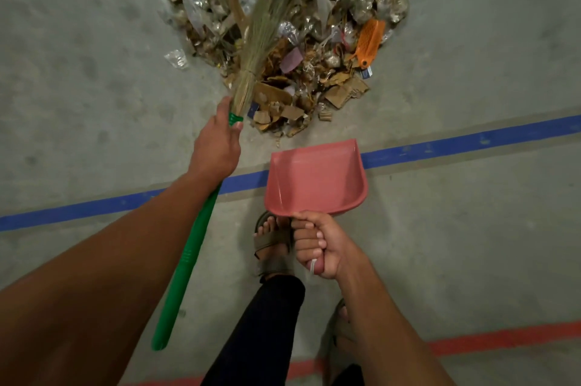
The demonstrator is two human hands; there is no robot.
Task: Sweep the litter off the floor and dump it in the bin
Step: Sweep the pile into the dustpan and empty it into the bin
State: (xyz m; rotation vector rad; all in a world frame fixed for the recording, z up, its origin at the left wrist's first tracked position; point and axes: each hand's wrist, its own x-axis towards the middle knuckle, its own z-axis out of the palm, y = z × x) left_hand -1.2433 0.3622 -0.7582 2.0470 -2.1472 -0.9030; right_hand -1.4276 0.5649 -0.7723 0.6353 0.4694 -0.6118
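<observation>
left hand (pixel 217 146) gripping green broom (pixel 188 247) over litter pile (pixel 283 30), right hand (pixel 317 244) clamped on pink dustpan (pixel 316 178) handle, pan empty

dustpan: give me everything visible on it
The dustpan is pink, smooth, plastic-looking: a flat scoop with low raised side walls and a rounded back. Nothing lies in it. The right hand grips its handle, which the fingers hide. Its open mouth points at the litter pile, short of the nearest scraps, over the blue floor line.

Bare forearms, no sleeves. Dark trouser leg (pixel 267 322). Olive strap sandal (pixel 272 244) on foot, toes uncovered.
</observation>
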